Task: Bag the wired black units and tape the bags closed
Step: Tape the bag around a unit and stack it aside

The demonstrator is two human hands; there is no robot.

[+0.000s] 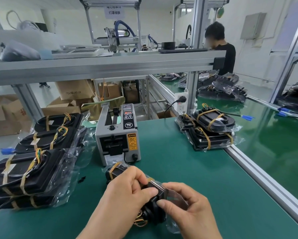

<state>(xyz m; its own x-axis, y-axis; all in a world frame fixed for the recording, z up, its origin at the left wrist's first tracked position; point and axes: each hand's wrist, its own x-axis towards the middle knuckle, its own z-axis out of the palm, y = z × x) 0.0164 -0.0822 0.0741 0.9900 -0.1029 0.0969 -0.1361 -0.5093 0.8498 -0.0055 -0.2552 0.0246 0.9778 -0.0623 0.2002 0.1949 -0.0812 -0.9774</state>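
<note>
Green matting covers the table [187,161] of a factory line, and from where I stand the work sits right at its near edge. The left grip [127,188] is curled over a black unit [153,214] already inside its clear bag [174,228], thumb pressed on top. The right grip [187,209] pinches a brownish tape strip [177,195] against the unit's end, fingers closed round it. I'd say this is the taping step. What comes next looks like wrapping the strip down and smoothing it so the bag's folded mouth stays put.

Just beyond both grips stands the tape dispenser [117,135], close enough to reach. Left of the left grip lies a pile of bagged units [29,169], and another stack [212,128] sits well beyond the right grip. Nothing crowds the grips, though the unit's loose wires [141,221] beneath them could snag the tape. Another person [225,54] works far behind.
</note>
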